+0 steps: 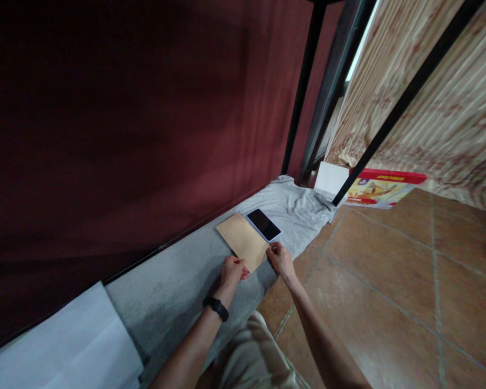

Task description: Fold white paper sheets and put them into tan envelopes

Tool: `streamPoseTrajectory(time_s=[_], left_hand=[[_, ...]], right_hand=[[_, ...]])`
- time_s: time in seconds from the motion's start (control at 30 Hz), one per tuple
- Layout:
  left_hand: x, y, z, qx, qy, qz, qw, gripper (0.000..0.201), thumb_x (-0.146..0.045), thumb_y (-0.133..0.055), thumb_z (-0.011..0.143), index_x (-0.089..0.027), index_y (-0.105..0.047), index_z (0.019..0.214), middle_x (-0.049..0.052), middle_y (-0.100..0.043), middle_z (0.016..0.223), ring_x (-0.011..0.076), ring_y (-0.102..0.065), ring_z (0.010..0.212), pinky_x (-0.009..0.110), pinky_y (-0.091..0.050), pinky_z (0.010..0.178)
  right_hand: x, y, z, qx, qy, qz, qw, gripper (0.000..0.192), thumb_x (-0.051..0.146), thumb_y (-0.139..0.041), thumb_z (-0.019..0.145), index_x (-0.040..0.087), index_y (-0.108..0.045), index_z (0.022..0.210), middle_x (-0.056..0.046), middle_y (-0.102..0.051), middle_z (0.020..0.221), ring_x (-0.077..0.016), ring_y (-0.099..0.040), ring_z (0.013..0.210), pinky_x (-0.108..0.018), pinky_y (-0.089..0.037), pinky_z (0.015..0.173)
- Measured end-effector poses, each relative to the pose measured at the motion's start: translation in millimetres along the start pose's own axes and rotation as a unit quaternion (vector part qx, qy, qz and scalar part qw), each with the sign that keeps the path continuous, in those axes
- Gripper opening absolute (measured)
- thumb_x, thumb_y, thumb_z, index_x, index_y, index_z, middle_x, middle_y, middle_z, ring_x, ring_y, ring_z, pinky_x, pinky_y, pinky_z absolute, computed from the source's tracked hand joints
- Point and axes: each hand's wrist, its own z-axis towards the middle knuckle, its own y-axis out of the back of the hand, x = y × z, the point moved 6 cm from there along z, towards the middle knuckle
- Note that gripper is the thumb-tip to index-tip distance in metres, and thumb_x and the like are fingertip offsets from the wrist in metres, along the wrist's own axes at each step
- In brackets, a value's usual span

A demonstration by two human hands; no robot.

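Down on the grey cloth [178, 281] spread along the foot of the dark red wall [105, 108], I am working on a tan envelope [243, 241] with both hands. I am pinching its near left corner with my left hand [231, 272], fingers pressed together on the paper, while my right hand [281, 259] is gripping the near right corner between thumb and fingertips. The envelope is lying flat, just beside a dark phone [263, 225] on its far right, the two touching or nearly so. I am judging the work as barely begun: the envelope is resting on the cloth, not yet lifted or opened as far as I can see. A white sheet [65, 346] is lying at the near left, and a colourful box [378, 189] is leaning far right on the tiled floor [389, 281].
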Motion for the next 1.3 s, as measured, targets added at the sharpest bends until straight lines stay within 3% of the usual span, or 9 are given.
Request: streamPoseTrajectory(time_s=[0.23,0.4,0.57,0.8,0.9,0.97,1.07,1.17,1.3], left_hand=[[-4.2,-2.8,5.6,0.008,0.019,0.021,1.000,0.007,-0.019,-0.067,0.078,-0.017,-0.061,0.075,-0.001,-0.063,0.048,0.0163,-0.068,0.048,0.021,-0.051,0.048],[-3.7,-2.7,5.5,0.012,0.016,0.020,1.000,0.007,-0.017,-0.066,0.079,-0.018,-0.060,0.076,-0.001,-0.064,0.049,0.0153,-0.067,0.047,0.021,-0.051,0.048],[0.3,-3.0,6.4,0.006,0.006,0.009,1.000,0.011,-0.021,-0.067,0.082,-0.018,-0.058,0.076,-0.001,-0.064,0.052,0.0154,-0.066,0.047,0.022,-0.050,0.047],[12.5,11.3,-26.6,0.016,-0.057,-0.033,0.998,0.020,-0.033,-0.071,0.082,-0.019,-0.062,0.094,0.000,-0.071,0.071,0.0149,-0.070,0.063,0.023,-0.055,0.059],[31.7,35.7,-60.0,0.025,-0.154,-0.013,0.988,0.019,-0.036,-0.062,0.087,-0.020,-0.065,0.095,0.005,-0.073,0.084,0.0178,-0.072,0.073,0.027,-0.058,0.066],[49.7,63.2,-88.7,-0.013,-0.224,0.054,0.973,0.017,-0.032,-0.057,0.090,-0.021,-0.068,0.097,0.008,-0.075,0.094,0.0202,-0.073,0.088,0.031,-0.060,0.081],[74.6,111.9,-137.6,-0.102,-0.303,0.188,0.929,0.025,-0.028,-0.051,0.094,-0.023,-0.069,0.111,0.010,-0.072,0.118,0.0227,-0.068,0.113,0.039,-0.054,0.102],[91.5,161.7,-180.0,-0.203,-0.307,0.327,0.870,0.038,-0.027,-0.047,0.099,-0.025,-0.060,0.134,0.009,-0.061,0.143,0.0237,-0.056,0.134,0.045,-0.046,0.114],[105.4,216.3,-213.7,-0.300,-0.276,0.453,0.793,0.053,-0.032,-0.047,0.101,-0.020,-0.044,0.152,0.014,-0.046,0.158,0.0289,-0.035,0.151,0.052,-0.037,0.120]], right_hand=[[-0.2,0.4,-2.6,0.001,-0.010,0.017,1.000,0.034,0.035,-0.047,0.090,0.018,-0.068,0.110,-0.003,-0.072,0.076,-0.0162,-0.064,0.059,-0.024,-0.045,0.055],[5.5,4.3,-4.3,-0.012,-0.003,-0.027,1.000,0.034,0.033,-0.048,0.089,0.017,-0.069,0.111,-0.004,-0.074,0.080,-0.0195,-0.068,0.070,-0.027,-0.048,0.065],[11.3,7.3,-13.6,-0.030,0.007,-0.058,0.998,0.042,0.034,-0.047,0.091,0.017,-0.064,0.125,-0.007,-0.075,0.087,-0.0226,-0.070,0.080,-0.030,-0.050,0.073],[17.2,12.2,-21.6,-0.045,0.010,-0.040,0.998,0.050,0.038,-0.044,0.092,0.012,-0.061,0.131,-0.008,-0.073,0.084,-0.0240,-0.068,0.078,-0.032,-0.050,0.072],[13.5,16.2,-29.7,-0.055,0.010,-0.008,0.998,0.055,0.046,-0.045,0.093,0.011,-0.060,0.133,-0.006,-0.070,0.078,-0.0232,-0.066,0.072,-0.031,-0.049,0.068],[8.8,15.9,-40.9,-0.057,0.018,0.024,0.998,0.059,0.052,-0.047,0.093,0.012,-0.059,0.135,-0.004,-0.067,0.075,-0.0222,-0.063,0.068,-0.031,-0.048,0.065],[8.5,4.5,-63.0,-0.044,0.072,0.079,0.993,0.057,0.054,-0.048,0.094,0.015,-0.060,0.134,-0.005,-0.069,0.083,-0.0215,-0.064,0.076,-0.032,-0.051,0.072],[22.7,-30.6,-89.7,0.035,0.131,0.103,0.985,0.051,0.055,-0.048,0.096,0.017,-0.064,0.127,-0.009,-0.072,0.099,-0.0238,-0.067,0.090,-0.036,-0.053,0.083],[65.2,-96.3,-138.0,0.157,0.219,0.101,0.958,0.039,0.047,-0.047,0.097,0.020,-0.069,0.116,-0.013,-0.073,0.113,-0.0270,-0.067,0.106,-0.042,-0.054,0.095]])
